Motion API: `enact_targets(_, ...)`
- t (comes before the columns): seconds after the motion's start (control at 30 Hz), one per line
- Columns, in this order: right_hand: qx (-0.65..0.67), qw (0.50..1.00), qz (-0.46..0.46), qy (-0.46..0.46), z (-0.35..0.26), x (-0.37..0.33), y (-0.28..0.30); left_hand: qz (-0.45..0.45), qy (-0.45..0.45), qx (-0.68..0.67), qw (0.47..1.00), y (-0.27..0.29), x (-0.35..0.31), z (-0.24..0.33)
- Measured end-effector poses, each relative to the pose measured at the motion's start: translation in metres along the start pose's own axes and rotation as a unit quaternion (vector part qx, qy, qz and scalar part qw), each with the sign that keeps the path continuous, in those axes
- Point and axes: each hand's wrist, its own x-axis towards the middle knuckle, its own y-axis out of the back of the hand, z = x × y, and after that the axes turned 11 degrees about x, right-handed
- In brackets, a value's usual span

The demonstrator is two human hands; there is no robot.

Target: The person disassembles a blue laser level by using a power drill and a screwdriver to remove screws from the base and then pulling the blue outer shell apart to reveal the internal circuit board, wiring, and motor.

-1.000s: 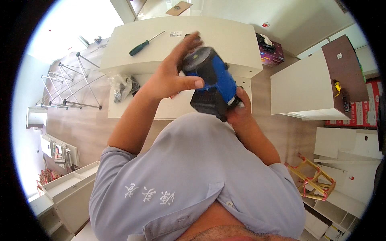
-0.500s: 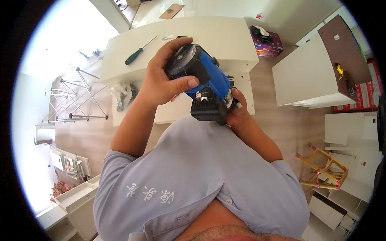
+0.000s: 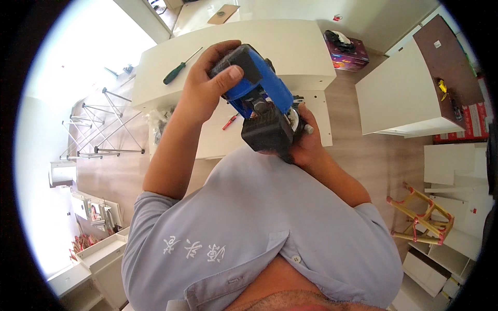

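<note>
Fingers [image 3: 220, 47] of both hands [image 3: 202, 80] curl round the blue tool [image 3: 278, 93], left thumb [image 3: 235, 73] now higher.

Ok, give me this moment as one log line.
left hand: grips upper end of blue-and-black power tool | right hand: holds its lower right side | green-handled screwdriver: lying on white panel

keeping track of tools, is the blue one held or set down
Held: the left hand grips one end of the blue tool, the right hand the other.
</note>
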Motion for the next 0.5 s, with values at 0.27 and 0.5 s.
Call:
enact_targets(0.27, 0.03, 0.997, -0.022, -0.065, 0.005, -0.012, -0.031, 0.034, 0.087, -0.1, 0.991, 0.011, 0.012, 0.002)
enact_targets(0.5, 0.028, 0.999, 0.023, -0.014, 0.008, -0.013, -0.058, 0.061, 0.09, -0.091, 0.99, 0.018, 0.025, 0.014)
